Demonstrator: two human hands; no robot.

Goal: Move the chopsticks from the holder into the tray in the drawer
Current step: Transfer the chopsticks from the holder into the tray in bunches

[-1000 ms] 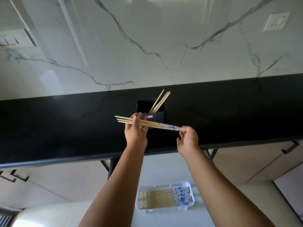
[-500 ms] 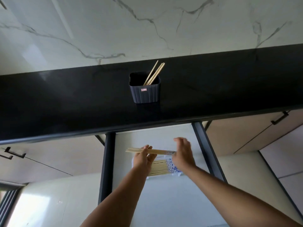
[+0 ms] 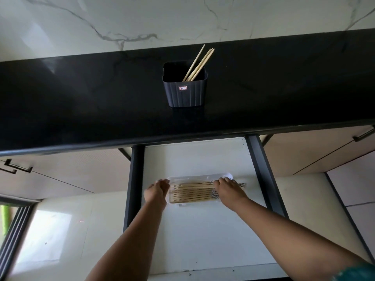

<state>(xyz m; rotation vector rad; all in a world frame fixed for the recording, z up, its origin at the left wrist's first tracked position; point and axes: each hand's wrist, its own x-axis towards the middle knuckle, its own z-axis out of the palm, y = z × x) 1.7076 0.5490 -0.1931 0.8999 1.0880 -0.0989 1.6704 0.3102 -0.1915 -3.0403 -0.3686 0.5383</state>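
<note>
Below the black surface [image 3: 81, 102], both hands laid light, stiff, roll-prone chopsticks [image 3: 192, 186] into the tray [image 3: 199, 177], left hand [image 3: 157, 191] fingers loosely open, right hand [image 3: 228, 189] fingers' grip hidden; best pinched mid-length.

The countertop [image 3: 81, 102] is glossy black stone, and the wall [image 3: 182, 19] behind it is polished white marble with grey veins. The holder [image 3: 185, 92] is matt dark plastic with ribbed sides. The chopsticks [image 3: 192, 191] look like pale bare wood. The tray [image 3: 228, 175] is clear, shiny plastic. The drawer [image 3: 203, 230] floor is smooth matt white, framed by dark metal rails [image 3: 263, 175].
</note>
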